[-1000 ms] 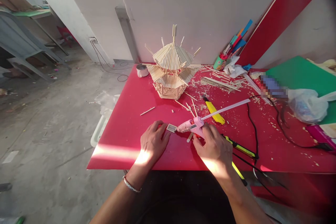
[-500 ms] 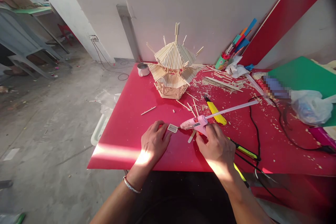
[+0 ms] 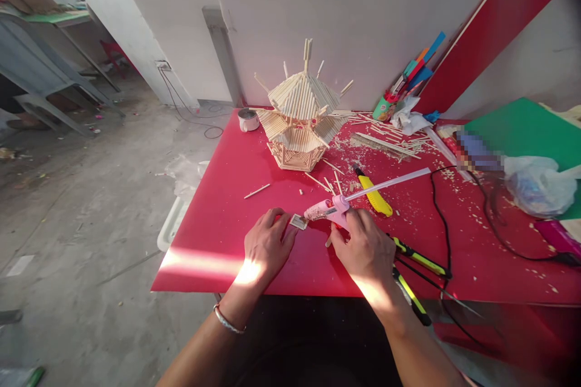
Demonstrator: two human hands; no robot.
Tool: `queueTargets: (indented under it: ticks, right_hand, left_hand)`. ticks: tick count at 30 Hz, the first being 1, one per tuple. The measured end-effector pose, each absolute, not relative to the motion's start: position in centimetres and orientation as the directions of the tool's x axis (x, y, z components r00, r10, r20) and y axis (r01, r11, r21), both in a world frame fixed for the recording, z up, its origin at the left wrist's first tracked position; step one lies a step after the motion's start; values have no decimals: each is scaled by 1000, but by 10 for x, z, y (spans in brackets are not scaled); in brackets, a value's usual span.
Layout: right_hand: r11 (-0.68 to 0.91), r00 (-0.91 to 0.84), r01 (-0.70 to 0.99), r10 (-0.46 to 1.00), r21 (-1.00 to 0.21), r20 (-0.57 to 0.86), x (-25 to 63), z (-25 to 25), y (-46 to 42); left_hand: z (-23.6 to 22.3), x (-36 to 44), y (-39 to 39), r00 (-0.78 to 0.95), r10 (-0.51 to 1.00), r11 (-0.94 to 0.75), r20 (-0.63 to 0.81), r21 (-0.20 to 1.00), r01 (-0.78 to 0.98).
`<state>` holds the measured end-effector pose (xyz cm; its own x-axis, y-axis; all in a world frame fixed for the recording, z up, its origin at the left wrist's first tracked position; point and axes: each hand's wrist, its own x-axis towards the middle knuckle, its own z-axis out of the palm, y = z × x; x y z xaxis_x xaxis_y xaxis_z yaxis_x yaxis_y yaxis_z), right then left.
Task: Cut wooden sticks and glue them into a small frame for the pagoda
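Observation:
My right hand [image 3: 367, 248] is wrapped round the handle of a pink hot glue gun [image 3: 333, 210], with a long clear glue stick [image 3: 390, 183] jutting from its back. The gun's nozzle is at the upper right edge of a small rectangular frame of pale sticks [image 3: 298, 222]. Thumb and fingertips of my left hand [image 3: 267, 240] pinch that frame by its left end, low over the table. Under the gun, a flat wooden stick [image 3: 328, 243] is partly hidden by my right hand. Behind both hands stands a tiered pagoda model [image 3: 300, 121] built of thin wooden sticks.
Yellow cutter [image 3: 374, 195] and yellow-black pliers [image 3: 422, 259] lie on the red table [image 3: 213, 224], right of centre. Loose sticks [image 3: 385, 144] and shavings spread behind. A white cup [image 3: 248, 120] stands back left. Black cable [image 3: 436, 205], plastic bag [image 3: 538, 184] and green board [image 3: 521, 127] occupy the right.
The glue gun drew back slightly to the right from the small frame, then moved left again to its edge. My left hand has kept hold of the frame, nearly still. The view has shifted a little.

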<state>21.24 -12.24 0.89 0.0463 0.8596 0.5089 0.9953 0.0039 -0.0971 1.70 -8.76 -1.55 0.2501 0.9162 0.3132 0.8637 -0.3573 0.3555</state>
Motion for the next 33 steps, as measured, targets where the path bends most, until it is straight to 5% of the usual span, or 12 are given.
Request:
queueTargets:
  ticks: [33]
  right_hand:
    - [15,51,990,888,-139,458,201,7,-113]
  left_hand:
    - [-16,17,-88,259,906,-376,334,357,855]
